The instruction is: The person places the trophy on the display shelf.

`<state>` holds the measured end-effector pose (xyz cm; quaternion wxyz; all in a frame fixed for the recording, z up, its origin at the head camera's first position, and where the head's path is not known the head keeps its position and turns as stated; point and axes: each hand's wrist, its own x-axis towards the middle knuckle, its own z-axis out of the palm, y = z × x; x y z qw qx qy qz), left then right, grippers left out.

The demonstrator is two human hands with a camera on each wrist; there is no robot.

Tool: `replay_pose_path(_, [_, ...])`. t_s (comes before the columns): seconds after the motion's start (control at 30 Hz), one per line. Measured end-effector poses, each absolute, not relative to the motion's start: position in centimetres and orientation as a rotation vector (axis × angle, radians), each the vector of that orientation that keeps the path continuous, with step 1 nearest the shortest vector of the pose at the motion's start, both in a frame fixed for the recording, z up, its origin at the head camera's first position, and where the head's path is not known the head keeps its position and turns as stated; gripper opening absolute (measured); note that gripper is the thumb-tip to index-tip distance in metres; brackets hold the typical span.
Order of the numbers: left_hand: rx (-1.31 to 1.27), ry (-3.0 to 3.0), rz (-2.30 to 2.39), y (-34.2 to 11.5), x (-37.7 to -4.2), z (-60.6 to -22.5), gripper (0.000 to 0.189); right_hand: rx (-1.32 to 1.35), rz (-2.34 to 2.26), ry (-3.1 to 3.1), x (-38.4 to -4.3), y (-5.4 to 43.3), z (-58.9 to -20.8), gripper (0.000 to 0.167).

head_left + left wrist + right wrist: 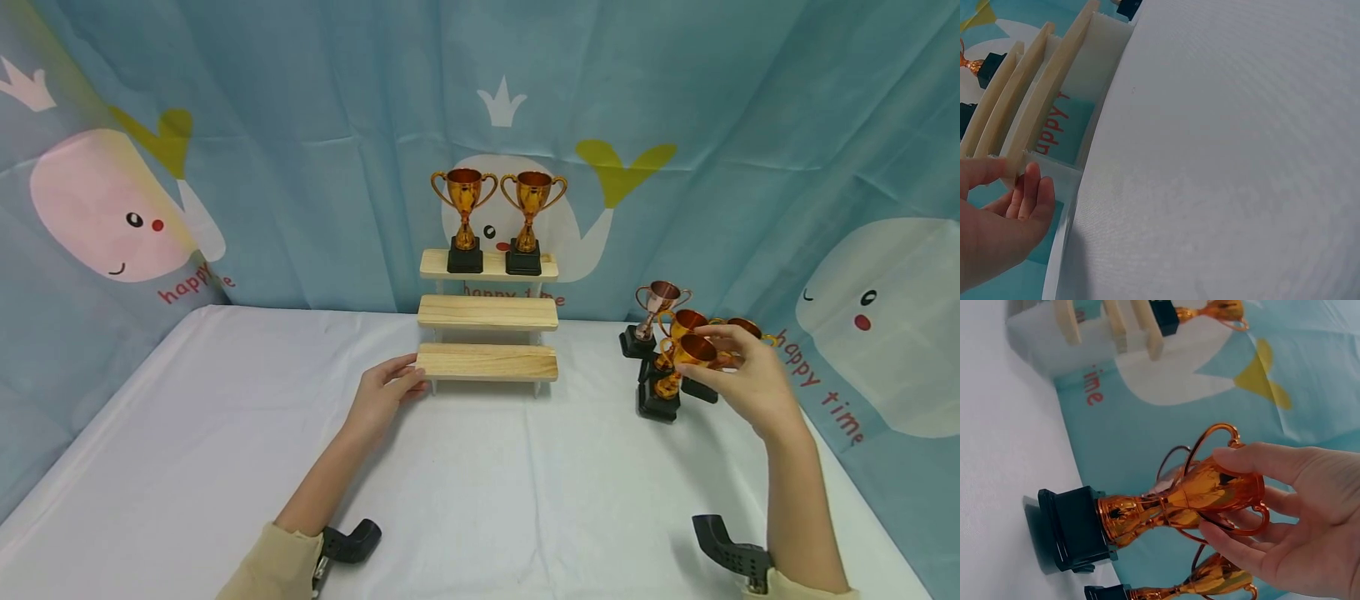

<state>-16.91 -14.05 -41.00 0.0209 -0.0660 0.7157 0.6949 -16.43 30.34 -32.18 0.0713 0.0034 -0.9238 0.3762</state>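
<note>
Seen from where I stand: a blue patterned curtain (322, 100) behind a white-covered table (247, 433). On the table, a three-tier wooden stand (487, 312) bears two gold trophies (464, 218) upright on its top tier, their open bowls reddish-brown inside. The left hand (385, 390) holds the left end of the lowest plank between thumb and fingers. The right hand (1310, 519) grips a black-based trophy (1163, 506) by its bowl, right of the stand; base contact with the table cannot be told. Just behind, a rose-coloured trophy (660, 298) stands beside further gold cups (686, 321).
</note>
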Motion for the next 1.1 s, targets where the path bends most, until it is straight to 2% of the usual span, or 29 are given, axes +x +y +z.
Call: replay_pose_path(1.1, [-0.182, 2.233, 2.148, -14.2, -16.9, -41.0, 0.046, 0.116, 1.169, -2.716, -16.5, 26.5, -31.7, 0.058])
